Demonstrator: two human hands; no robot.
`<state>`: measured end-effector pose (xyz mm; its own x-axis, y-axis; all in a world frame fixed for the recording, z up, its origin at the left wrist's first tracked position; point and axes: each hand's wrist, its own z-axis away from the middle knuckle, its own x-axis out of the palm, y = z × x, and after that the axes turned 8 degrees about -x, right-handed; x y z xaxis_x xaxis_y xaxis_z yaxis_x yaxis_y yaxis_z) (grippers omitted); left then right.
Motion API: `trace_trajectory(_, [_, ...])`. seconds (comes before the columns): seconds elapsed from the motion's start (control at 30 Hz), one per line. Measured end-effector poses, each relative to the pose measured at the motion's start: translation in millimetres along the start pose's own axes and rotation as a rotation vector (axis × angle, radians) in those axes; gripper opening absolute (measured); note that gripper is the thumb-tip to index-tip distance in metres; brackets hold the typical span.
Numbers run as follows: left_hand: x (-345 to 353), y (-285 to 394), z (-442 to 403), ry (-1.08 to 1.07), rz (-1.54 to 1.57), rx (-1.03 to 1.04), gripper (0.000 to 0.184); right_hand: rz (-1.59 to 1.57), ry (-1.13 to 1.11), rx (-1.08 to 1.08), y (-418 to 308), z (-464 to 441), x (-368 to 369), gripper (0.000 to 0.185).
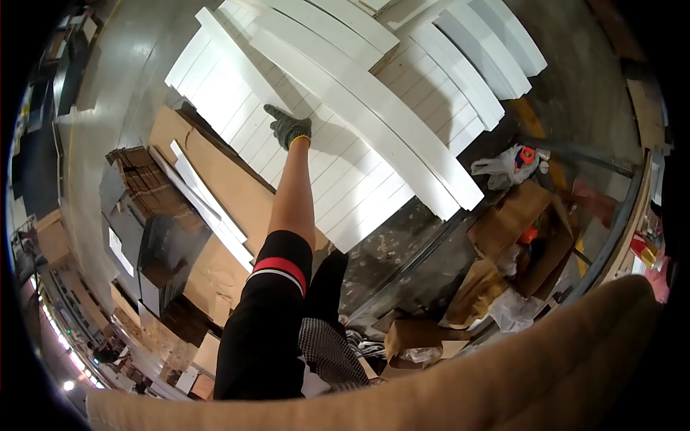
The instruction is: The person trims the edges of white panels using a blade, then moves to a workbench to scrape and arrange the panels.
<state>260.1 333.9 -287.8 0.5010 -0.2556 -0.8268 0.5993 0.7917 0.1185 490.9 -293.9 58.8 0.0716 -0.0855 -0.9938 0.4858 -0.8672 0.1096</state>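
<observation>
My left hand [288,130], in a dark grey-green knit glove with a yellow cuff, reaches out over a broad layer of white boards [345,190]. One finger is stretched out and the others are partly bent, apart from it. The fingers lie at the near end of a narrow white board [237,57] that runs diagonally; whether they touch it I cannot tell. To the right of the hand, a long white board [374,118] lies across the layer. My right hand is out of view.
Flat cardboard [208,154] and thin white strips [205,190] lie left. More white boards [481,50] overhang at upper right. An opened carton [521,223] and a plastic bag [503,169] sit right. A blurred brown shape [402,402] blocks the lower edge.
</observation>
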Motion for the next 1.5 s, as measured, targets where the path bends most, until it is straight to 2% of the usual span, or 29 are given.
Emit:
trace_trajectory(0.1, [3.6,3.8,-3.3,-0.024,0.023,-0.049,0.121,0.000,0.011,-0.019,-0.7,-1.5,1.9,0.055])
trace_trajectory(0.3, [11.5,0.6,-5.3,0.088,0.066,-0.103,0.120,-0.022,0.007,-0.045,1.1,-3.5,7.7,0.052])
trace_trajectory(0.43, [-7.3,-22.3,8.0,-0.013,0.082,-0.078,0.120,-0.025,0.014,-0.066,2.9,-2.8,5.0,0.051])
trace_trajectory(0.5, [-0.1,-51.4,14.5,0.094,0.104,-0.015,0.115,-0.036,0.009,-0.076,1.8,-3.1,6.3,0.050])
trace_trajectory(0.63, [-11.7,-117.8,58.3,0.055,0.044,0.062,0.114,-0.063,0.014,-0.095,-0.3,-3.1,7.2,0.048])
trace_trajectory(0.7, [-37.3,-138.8,103.7,-0.042,0.088,0.101,0.117,-0.074,0.022,-0.108,-0.7,-2.2,6.2,0.047])
trace_trajectory(0.77, [-15.5,-185.3,113.7,0.070,0.187,0.334,0.126,-0.081,0.016,-0.126,-4.2,2.0,5.2,0.046])
trace_trajectory(0.83, [-10.6,-216.6,131.9,0.111,0.240,0.423,0.128,-0.080,0.010,-0.138,-5.2,6.7,5.1,0.046])
trace_trajectory(0.93, [-55.0,-228.9,183.6,-0.327,0.675,0.216,0.132,-0.115,0.011,-0.180,-11.9,9.1,-3.8,0.044])
trace_trajectory(0.97, [-48.1,-247.0,182.1,-0.367,0.671,0.186,0.123,-0.123,0.005,-0.196,-14.9,13.8,-4.2,0.044])
trace_trajectory(1.0, [-73.2,-244.6,199.6,-0.558,0.826,0.038,0.119,-0.142,0.005,-0.220,-20.6,15.5,-5.3,0.044])
trace_trajectory(1.07, [-130.5,-244.3,231.6,-0.772,0.926,-0.064,0.103,-0.185,-0.007,-0.280,-35.0,21.8,-10.4,0.043])
trace_trajectory(1.1, [-153.7,-247.6,244.7,-0.791,0.881,-0.020,0.092,-0.207,-0.023,-0.317,-41.6,24.8,-13.3,0.042])
trace_trajectory(1.17, [-173.1,-262.1,249.7,-0.612,0.652,0.587,0.071,-0.288,-0.049,-0.441,-67.0,26.6,-14.1,0.042])
trace_trajectory(1.2, [-174.1,-281.9,232.0,-0.377,0.399,1.118,0.061,-0.364,-0.092,-0.523,-90.4,28.3,-11.8,0.041])
trace_trajectory(1.27, [-153.9,-317.5,221.2,-0.357,0.261,1.443,0.043,-0.587,-0.253,-0.635,-145.4,24.0,-4.8,0.040])
trace_trajectory(1.3, [-155.6,-325.2,227.4,-0.352,0.185,1.518,0.043,-0.888,-0.492,-0.542,-192.1,25.8,2.4,0.044])
trace_trajectory(1.37, [-160.7,-334.7,245.9,-0.328,0.072,1.556,0.042,-1.064,-0.945,-0.612,-267.1,16.8,7.6,0.060])
trace_trajectory(1.43, [-164.9,-339.8,264.5,-0.286,0.013,1.577,0.040,-0.657,-1.171,-0.698,-331.2,7.2,-31.3,0.084])
trace_trajectory(1.47, [-167.5,-342.0,276.3,-0.274,-0.008,1.584,0.040,-0.548,-1.259,-0.750,-346.0,12.0,-33.4,0.117])
trace_trajectory(1.5, [-167.4,-343.9,284.2,-0.269,-0.028,1.594,0.039,-0.359,-1.152,-0.890,-350.4,23.9,-15.9,0.139])
